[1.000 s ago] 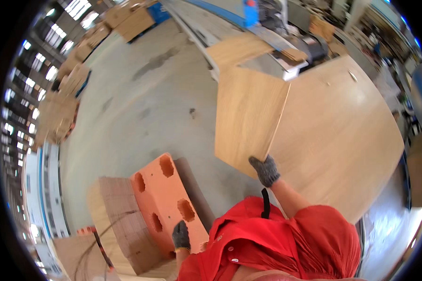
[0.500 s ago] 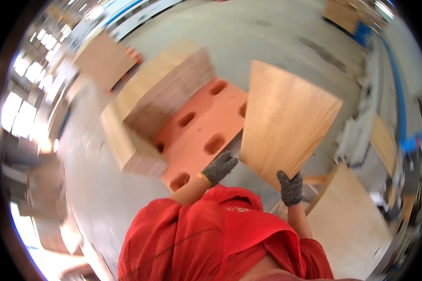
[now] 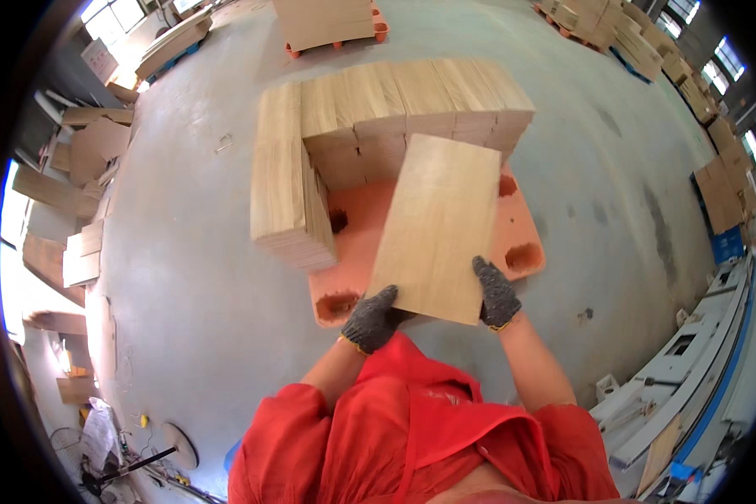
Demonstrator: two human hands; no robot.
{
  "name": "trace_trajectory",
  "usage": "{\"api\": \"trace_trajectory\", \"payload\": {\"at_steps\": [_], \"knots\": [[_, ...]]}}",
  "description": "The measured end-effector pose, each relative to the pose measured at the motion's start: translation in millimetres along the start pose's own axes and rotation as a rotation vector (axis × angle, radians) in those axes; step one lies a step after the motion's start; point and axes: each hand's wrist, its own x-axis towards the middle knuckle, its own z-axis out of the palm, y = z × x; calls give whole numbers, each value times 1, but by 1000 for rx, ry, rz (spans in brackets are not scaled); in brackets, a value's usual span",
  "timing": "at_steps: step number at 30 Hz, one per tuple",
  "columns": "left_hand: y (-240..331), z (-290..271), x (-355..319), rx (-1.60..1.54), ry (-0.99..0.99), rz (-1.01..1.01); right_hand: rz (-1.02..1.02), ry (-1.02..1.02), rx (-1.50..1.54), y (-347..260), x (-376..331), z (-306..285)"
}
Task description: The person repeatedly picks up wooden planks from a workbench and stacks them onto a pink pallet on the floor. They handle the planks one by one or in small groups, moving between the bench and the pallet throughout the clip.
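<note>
Pale wood panel (image 3: 438, 227), gripped at its near end by the gloved left hand (image 3: 373, 320) and right hand (image 3: 497, 294), is held over an orange pallet (image 3: 525, 225). Stacked panels (image 3: 395, 99) already line 2 sides, far and left; this 1 remains in hand, off the stacks.

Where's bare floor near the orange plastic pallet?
Free: smooth grey floor between the light-wood panel stacks and the flat brown boards at left; also right of the orange plastic pallet. Crowded: the pallet's back and left, under those stacks.

Red sleeves (image 3: 281, 433), yellow-edged grey gloves (image 3: 372, 322)
</note>
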Motion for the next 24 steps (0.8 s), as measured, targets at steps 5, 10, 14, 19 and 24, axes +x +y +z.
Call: {"api": "trace_trajectory", "payload": {"at_steps": [5,10,14,19,24], "knots": [[102,-58,98,79,129,262,181,25,-203,6,105,22],[226,-104,201,61,271,526,407,247,-333,33,118,5],[297,-135,285,3,330,567,530,399,-322,60,99,-25],[347,-190,380,9,444,396,541,492,-256,68,82,-43],[344,-192,440,-135,652,385,547,637,-274,69,90,-29]]}}
